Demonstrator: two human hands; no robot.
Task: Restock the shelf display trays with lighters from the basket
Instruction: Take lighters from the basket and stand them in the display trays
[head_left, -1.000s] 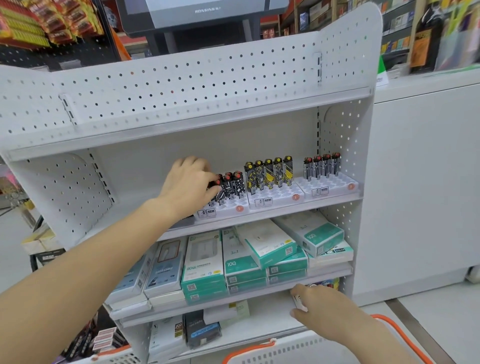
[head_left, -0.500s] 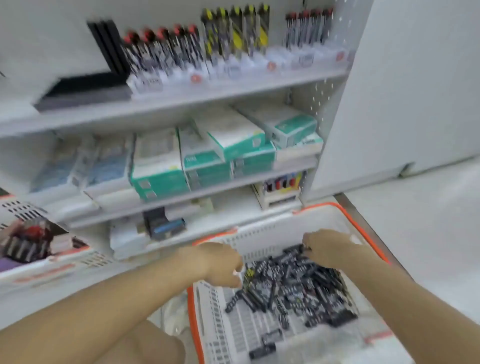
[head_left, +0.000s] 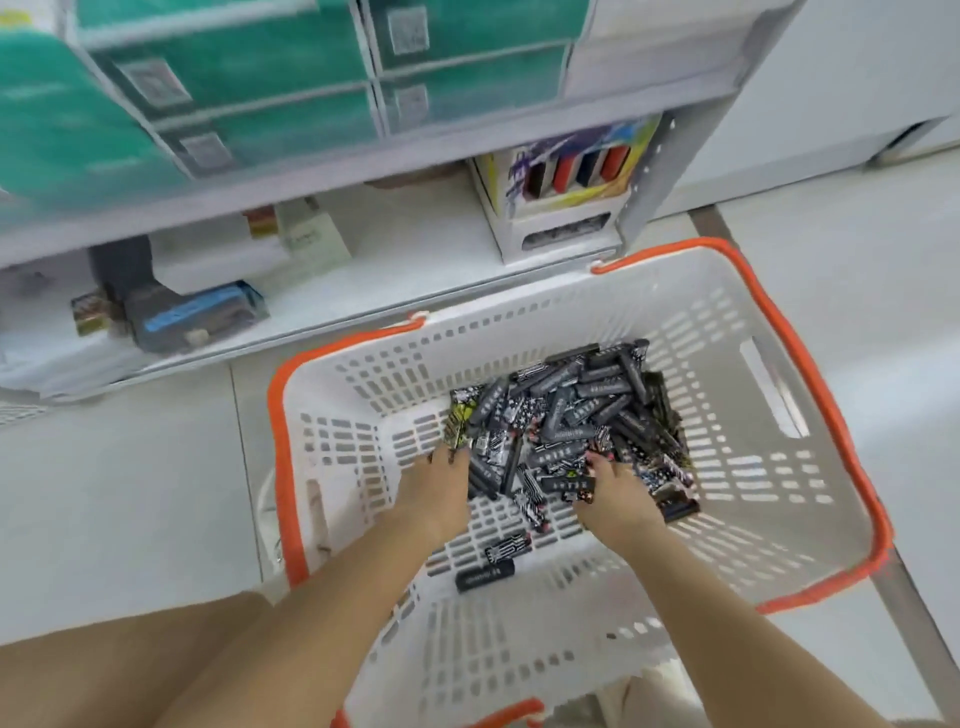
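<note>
Two hands reach into one basket (head_left: 779, 395), white with orange rim and handles, standing on the floor (head_left: 130, 493). Left hand (head_left: 439, 491): fingers extended, tips touching the left edge of the lighter pile (head_left: 571, 421). Right hand (head_left: 615, 493): fingers curled into the pile; whether they grip a lighter cannot be told. The pile, too many to count, fills the basket's far right; two loose lighters (head_left: 493, 561) lie nearer. Behind, a shelf (head_left: 405, 260) carries one display box (head_left: 566, 182)
</note>
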